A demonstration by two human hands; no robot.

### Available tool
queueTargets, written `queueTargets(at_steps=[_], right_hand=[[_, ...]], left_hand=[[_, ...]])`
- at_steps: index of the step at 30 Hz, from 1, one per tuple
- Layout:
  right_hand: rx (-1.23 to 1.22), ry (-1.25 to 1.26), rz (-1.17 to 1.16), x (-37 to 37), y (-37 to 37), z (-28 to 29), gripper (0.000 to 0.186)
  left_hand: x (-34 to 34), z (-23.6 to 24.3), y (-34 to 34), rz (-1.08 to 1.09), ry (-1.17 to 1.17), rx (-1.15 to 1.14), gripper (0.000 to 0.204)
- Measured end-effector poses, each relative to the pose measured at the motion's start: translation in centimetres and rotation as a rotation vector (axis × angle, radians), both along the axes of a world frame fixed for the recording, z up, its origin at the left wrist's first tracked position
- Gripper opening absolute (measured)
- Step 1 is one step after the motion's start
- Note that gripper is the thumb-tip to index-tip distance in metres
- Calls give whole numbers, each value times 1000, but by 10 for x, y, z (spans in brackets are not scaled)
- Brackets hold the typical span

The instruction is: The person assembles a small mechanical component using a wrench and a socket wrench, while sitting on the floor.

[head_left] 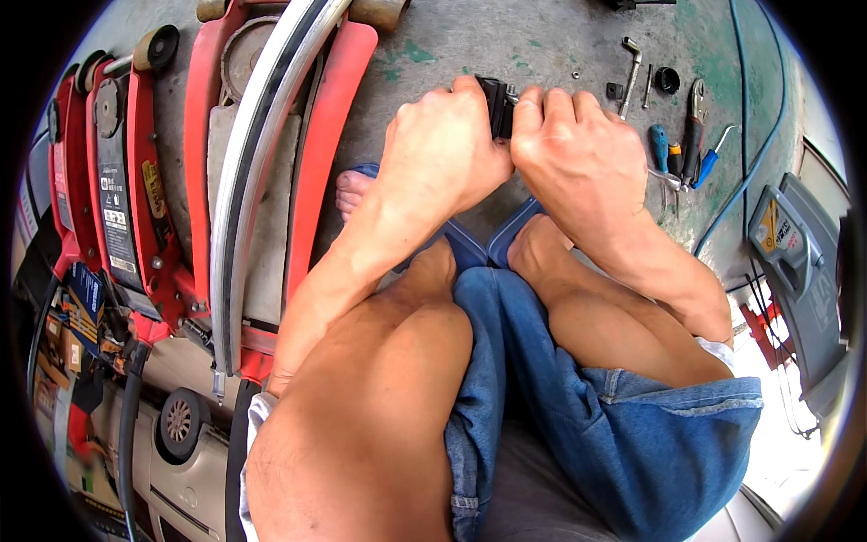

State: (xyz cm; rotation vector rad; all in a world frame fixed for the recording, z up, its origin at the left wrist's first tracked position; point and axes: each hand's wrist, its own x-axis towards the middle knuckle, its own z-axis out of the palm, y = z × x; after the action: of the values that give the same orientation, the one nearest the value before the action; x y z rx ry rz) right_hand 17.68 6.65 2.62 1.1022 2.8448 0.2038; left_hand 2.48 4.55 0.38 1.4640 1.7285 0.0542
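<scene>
Red floor jack (135, 181) lies far left; L hand (442, 154) & R hand (578, 154) meet mid-picture, fingers shut tight on a small black part (495, 104) over the concrete floor (433, 45); best hold it steady w/ both; pliers (694, 122) lie right.

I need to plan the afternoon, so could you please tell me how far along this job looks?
Done: tools are laid out on the concrete floor, including pliers, screwdrivers and a bent metal wrench. In hand: the left hand and right hand both grip a small black part. Left: cannot tell; small loose pieces lie unused.
</scene>
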Motion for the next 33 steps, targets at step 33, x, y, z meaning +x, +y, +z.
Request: queueTargets(at_steps=[33], right_hand=[[-118,151,-7,22,19,11,36]], left_hand=[[-14,7,-1,201,-270,-109,41]])
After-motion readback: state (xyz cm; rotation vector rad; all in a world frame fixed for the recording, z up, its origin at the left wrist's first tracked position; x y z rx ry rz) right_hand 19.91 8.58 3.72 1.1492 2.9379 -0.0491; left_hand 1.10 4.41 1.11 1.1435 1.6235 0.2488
